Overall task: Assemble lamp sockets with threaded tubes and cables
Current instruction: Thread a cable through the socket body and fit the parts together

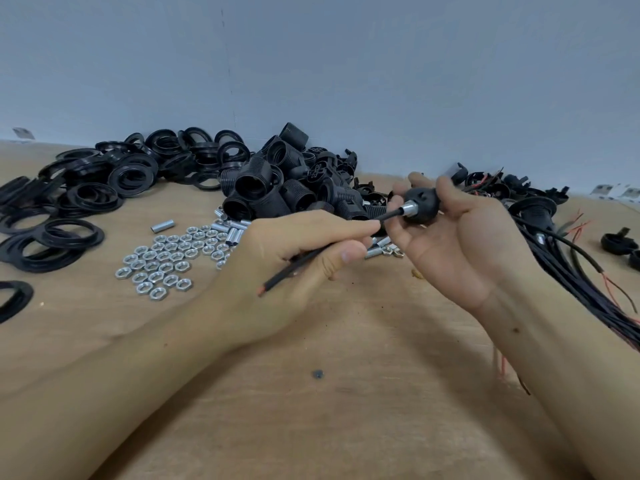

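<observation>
Spreading below a grey wall, the wooden table carries nuts.

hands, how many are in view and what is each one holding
2. The left hand pinches the black cable. The right hand grips the socket cap with its threaded tube.

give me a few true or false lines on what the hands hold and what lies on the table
1. The right hand holds a black socket cap with a metal tube in it. True.
2. The left hand holds a nut. False: it pinches a black cable that runs into the tube.
3. The nuts lie in a cardboard box. False: they lie loose on the table.
4. Black rings are piled at the left. True.
</observation>
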